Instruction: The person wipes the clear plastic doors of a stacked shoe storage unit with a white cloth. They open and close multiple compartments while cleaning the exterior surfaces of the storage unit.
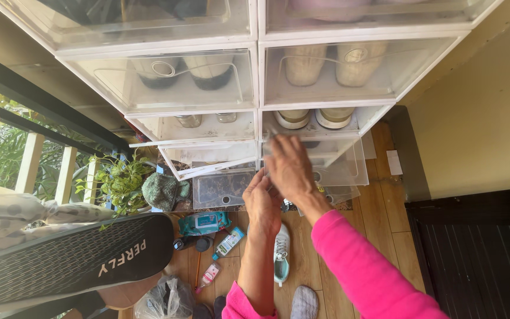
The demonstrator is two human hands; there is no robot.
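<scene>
My right hand (290, 165) reaches out in a pink sleeve, fingers spread and blurred, against the lowered clear door (340, 155) of a see-through shoe box (326, 118) with a pair of pale shoes inside. My left hand (262, 204) is just below and left of it with its fingers curled near the box's front edge; whether it grips anything is unclear. A white and teal sneaker (281, 255) lies on the wooden floor under my left forearm.
The stack of clear shoe boxes (166, 82) fills the top, several with doors hanging open. On the floor are a potted plant (119, 183), a green knit item (163, 190), a wipes pack (205, 223), small bottles (228, 242), a plastic bag (163, 298) and a black ribbed board (66, 260). A railing (30, 159) runs on the left.
</scene>
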